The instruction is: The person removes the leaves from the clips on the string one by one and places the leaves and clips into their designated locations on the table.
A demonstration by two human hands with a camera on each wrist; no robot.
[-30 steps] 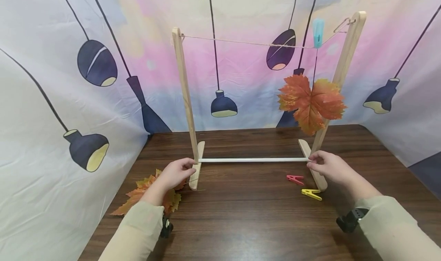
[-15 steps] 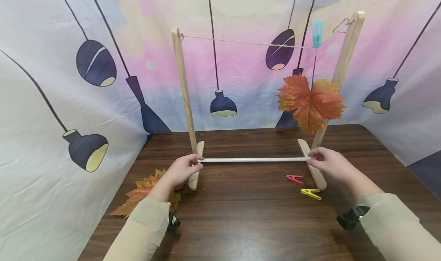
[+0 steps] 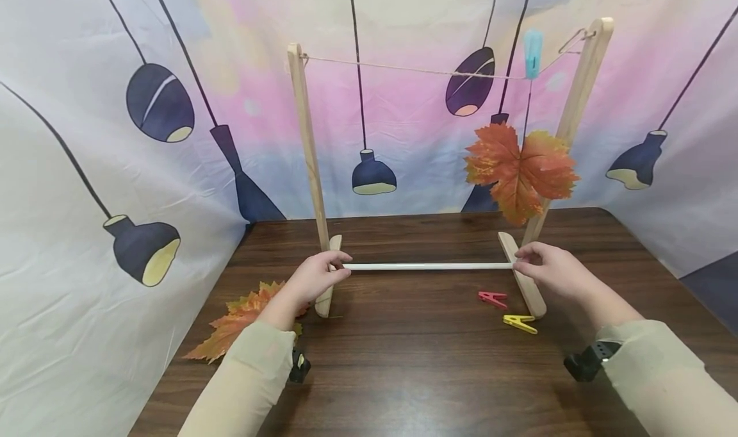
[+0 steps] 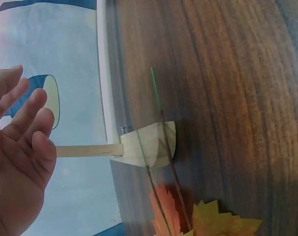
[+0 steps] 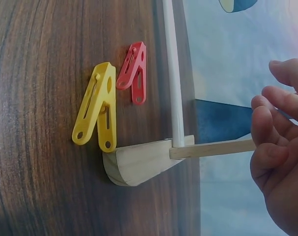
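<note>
A wooden stand with two posts carries a white rod low between its feet. My left hand is near the rod's left end, fingers loosely bent; the left wrist view shows nothing in it. My right hand is in front of the right post's foot. Its fingers, loosely curled, hold nothing in the right wrist view. From the string a blue clothespin hangs an orange artificial maple leaf by its stem. More artificial leaves lie partly under my left forearm.
A red clothespin and a yellow clothespin lie on the dark wooden table, by the stand's right foot. Leaf stems cross the left foot. A cloth backdrop printed with lamps hangs behind.
My left hand has shifted right and slightly away from me, over the stand's left foot toward the rod. The right hand has moved only a little. Stand, leaves and clothespins stay put.
</note>
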